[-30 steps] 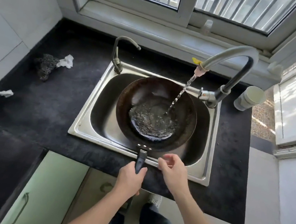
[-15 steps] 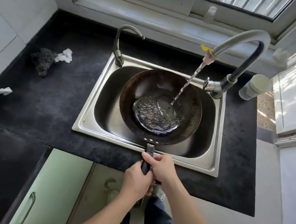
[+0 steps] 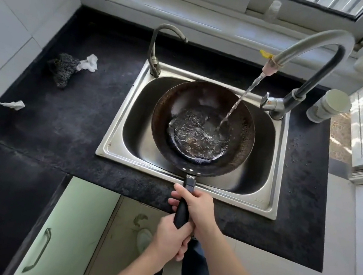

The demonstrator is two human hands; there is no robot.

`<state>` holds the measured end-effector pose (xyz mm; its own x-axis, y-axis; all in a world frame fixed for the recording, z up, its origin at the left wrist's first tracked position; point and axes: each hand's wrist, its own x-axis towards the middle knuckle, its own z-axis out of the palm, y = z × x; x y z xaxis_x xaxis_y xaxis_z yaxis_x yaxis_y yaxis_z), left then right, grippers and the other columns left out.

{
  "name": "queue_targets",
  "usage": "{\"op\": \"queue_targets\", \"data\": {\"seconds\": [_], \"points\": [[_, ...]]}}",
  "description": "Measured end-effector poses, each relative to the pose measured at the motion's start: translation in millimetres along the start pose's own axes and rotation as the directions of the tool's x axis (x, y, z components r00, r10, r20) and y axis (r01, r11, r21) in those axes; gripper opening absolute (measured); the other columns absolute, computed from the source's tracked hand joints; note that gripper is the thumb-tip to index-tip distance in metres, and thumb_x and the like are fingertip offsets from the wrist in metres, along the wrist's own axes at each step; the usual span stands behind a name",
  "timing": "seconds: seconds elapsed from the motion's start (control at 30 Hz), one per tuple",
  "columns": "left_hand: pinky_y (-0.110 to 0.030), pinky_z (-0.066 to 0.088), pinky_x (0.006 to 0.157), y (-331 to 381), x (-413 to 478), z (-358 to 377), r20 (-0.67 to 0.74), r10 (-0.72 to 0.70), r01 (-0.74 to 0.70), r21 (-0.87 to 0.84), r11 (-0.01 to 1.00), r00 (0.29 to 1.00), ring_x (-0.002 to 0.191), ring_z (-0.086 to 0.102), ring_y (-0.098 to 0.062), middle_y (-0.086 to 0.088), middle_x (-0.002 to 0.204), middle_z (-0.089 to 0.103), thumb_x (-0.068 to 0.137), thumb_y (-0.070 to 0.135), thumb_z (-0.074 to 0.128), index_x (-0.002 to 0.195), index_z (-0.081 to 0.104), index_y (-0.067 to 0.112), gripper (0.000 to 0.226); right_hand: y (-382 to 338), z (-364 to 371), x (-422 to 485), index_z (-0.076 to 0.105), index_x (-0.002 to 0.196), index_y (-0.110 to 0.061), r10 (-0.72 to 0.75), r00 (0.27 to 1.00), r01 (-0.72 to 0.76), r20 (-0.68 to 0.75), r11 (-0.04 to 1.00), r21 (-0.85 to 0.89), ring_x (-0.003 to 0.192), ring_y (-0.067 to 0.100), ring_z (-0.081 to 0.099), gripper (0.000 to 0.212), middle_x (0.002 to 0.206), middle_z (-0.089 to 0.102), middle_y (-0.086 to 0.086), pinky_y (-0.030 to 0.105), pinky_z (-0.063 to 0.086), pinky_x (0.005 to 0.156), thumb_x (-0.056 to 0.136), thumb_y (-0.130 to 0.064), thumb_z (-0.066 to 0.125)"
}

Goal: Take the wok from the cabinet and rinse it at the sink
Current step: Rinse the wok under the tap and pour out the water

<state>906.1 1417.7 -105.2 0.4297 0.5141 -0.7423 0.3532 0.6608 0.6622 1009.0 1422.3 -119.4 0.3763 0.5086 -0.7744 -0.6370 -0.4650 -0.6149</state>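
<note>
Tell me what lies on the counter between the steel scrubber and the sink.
In the head view, a crumpled white tissue lies against the steel scrubber; from there to the sink rim, only bare black counter.

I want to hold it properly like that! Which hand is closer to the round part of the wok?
Right. The right hand grips the handle just behind the wok bowl. The left hand grips the handle's end, farther back towards the person.
</note>
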Motion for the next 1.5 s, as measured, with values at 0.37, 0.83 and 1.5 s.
{"op": "queue_targets", "data": {"seconds": [0.37, 0.83, 1.5], "points": [[-0.024, 0.031, 0.033, -3.9, 4.1, -13.9, 0.024, 0.022, -0.025, 0.125, 0.992, 0.999, 0.028, 0.038, -0.019, -0.007, 0.044, 0.047, 0.096, 0.015, 0.053, 0.064, 0.051, 0.003, 0.034, 8.6, 7.9, 8.5, 0.056, 0.07, -0.008, -0.039, 0.999, 0.041, 0.022, 0.993, -0.107, 0.047, 0.018, 0.058, 0.033, 0.056, 0.059, 0.003, 0.029, 0.051, 0.05, 0.081, -0.022, 0.083], [-0.023, 0.03, 0.032, -0.7, -32.1, -18.1, 0.029, 0.108, -0.111, 0.157, 0.981, 0.994, 0.028, 0.039, -0.02, -0.011, 0.048, 0.048, 0.096, 0.014, 0.055, 0.069, 0.055, 0.004, 0.029, 11.0, 10.2, -22.9, 0.055, 0.09, -0.006, -0.134, 0.982, 0.145, 0.13, 0.986, -0.08, 0.048, 0.018, 0.056, 0.016, 0.061, 0.059, 0.004, 0.028, 0.051, 0.05, 0.095, -0.016, 0.068], [-0.022, 0.031, 0.031, -7.6, -43.8, 4.4, -0.056, 0.125, -0.116, 0.141, 0.983, 0.991, 0.027, 0.041, -0.019, -0.006, 0.043, 0.05, 0.096, 0.023, 0.058, 0.066, 0.054, 0.002, 0.037, 2.5, -7.0, -37.0, 0.046, 0.093, -0.008, -0.153, 0.957, 0.157, 0.248, 0.988, 0.003, 0.039, 0.019, 0.048, 0.021, 0.058, 0.051, 0.007, 0.037, 0.056, 0.053, 0.094, -0.009, 0.067]]}}
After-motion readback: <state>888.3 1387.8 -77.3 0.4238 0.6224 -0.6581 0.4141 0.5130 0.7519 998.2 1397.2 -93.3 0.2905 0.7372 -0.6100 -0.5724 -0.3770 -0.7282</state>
